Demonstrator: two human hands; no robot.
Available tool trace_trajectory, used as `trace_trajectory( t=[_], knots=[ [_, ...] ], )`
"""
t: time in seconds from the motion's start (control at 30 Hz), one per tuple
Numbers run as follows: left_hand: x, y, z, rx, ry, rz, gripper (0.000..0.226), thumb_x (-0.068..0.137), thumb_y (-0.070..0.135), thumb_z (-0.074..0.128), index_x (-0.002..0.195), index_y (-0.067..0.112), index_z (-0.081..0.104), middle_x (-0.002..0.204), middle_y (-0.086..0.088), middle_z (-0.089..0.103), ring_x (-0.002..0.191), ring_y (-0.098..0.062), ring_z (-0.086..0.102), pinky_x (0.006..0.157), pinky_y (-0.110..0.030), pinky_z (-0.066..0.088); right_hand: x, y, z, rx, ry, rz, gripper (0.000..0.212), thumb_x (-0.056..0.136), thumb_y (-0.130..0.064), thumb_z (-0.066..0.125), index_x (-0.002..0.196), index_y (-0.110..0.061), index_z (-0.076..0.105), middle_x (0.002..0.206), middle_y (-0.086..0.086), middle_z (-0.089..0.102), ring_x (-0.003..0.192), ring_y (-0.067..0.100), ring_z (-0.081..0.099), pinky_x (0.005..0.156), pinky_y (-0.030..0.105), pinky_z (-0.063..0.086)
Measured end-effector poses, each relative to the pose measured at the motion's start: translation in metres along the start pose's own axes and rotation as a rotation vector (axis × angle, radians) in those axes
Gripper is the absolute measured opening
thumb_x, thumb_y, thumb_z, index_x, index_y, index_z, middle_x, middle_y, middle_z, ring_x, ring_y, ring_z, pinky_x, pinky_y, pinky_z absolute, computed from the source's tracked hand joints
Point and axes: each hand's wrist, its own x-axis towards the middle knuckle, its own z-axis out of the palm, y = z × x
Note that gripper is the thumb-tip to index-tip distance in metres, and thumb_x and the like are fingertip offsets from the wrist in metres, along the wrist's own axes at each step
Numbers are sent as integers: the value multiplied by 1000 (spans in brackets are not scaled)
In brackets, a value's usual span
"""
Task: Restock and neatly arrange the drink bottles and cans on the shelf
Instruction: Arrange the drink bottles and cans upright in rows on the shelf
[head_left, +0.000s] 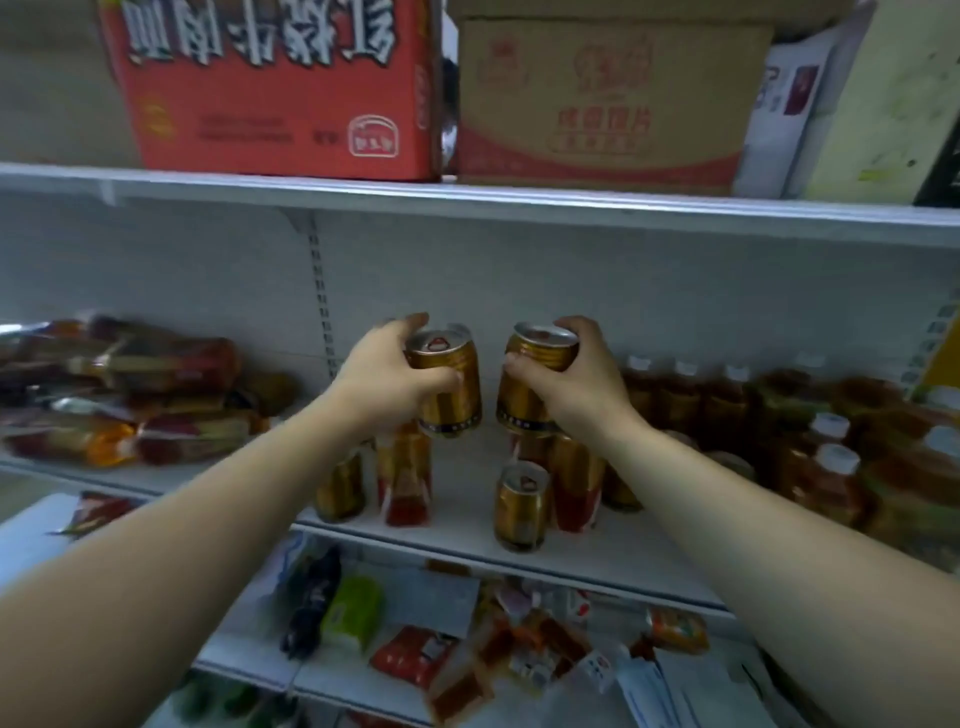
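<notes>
My left hand (387, 382) grips a gold drink can (451, 387) near its top, held above the middle shelf (467, 519). My right hand (574, 384) grips a second gold can (530, 384) the same way, just to the right of the first. The two cans hang side by side with a small gap between them. Below them several more gold and red cans stand on the shelf, among them a gold can (521, 506) near the front edge and a red and gold can (404, 475) under my left hand. My forearms hide part of the cans behind.
Brown tea bottles with white caps (826, 467) crowd the shelf's right side. Stacked snack packets (130, 395) lie at the left. A red carton (280, 88) and a brown carton (602, 98) sit on the top shelf. Loose packets (467, 654) fill the lower shelf.
</notes>
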Motion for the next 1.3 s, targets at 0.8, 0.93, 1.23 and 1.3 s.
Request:
trace_trajectory(
  t=[0.8, 0.93, 1.23, 1.3],
  knots=[
    [118, -197, -88, 161, -318, -176, 44, 61, 22, 77, 96, 16, 51, 88, -3, 59, 73, -12, 56, 53, -21, 40, 121, 32, 158, 2, -8, 224, 63, 68, -30, 84, 116, -25, 43, 100, -7, 53, 89, 10, 52, 66, 23, 41],
    [122, -217, -75, 188, -352, -198, 52, 57, 27, 81, 94, 29, 44, 89, 4, 57, 74, -8, 57, 47, -13, 39, 127, 65, 169, -126, -144, 256, 54, 66, -25, 85, 106, -22, 49, 95, -2, 58, 86, 14, 56, 69, 28, 44],
    [129, -254, -41, 441, -529, -183, 88, 57, 42, 84, 131, 23, 40, 127, -2, 32, 112, -21, 39, 85, -32, 44, 116, 103, 187, -277, -246, 317, 45, 63, -5, 85, 83, -23, 49, 86, -6, 58, 84, 13, 58, 72, 27, 46],
    [126, -261, -37, 482, -573, -182, 97, 62, 47, 81, 141, 25, 31, 136, -4, 24, 124, -26, 29, 102, -39, 38, 114, 109, 190, -274, -266, 346, 54, 62, -5, 85, 101, -17, 48, 101, 1, 59, 95, 18, 57, 78, 29, 46]
  ],
)
